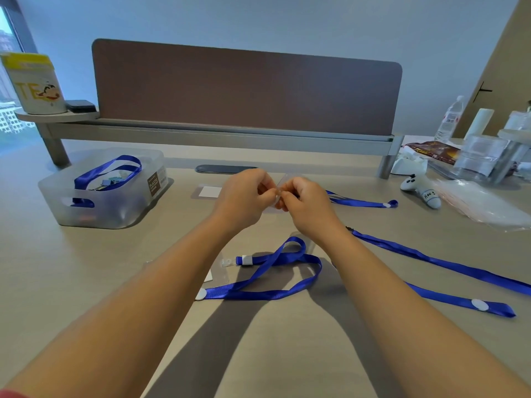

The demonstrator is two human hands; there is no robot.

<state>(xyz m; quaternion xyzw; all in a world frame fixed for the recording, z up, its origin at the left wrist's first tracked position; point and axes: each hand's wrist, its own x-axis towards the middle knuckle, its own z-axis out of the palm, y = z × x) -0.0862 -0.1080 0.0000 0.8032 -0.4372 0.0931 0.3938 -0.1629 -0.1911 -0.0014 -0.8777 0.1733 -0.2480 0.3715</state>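
Nearest me on the worktop [86, 268] lies the looped blue lanyard [275, 271], its clear clip [227, 262] pointing left, handy for what I judge comes next. Above it, raised off the surface, my left hand [244, 196] and right hand [307, 202] meet, each grip closed in a fingertip pinch on the clear badge sleeve [278, 193] between them. To do this well, I'd pinch only at the sleeve's edge and ease it apart gently, without creasing the plastic. Beyond lies a second sleeve [209, 192] with a white card, and to the left the plastic bin [100, 196].
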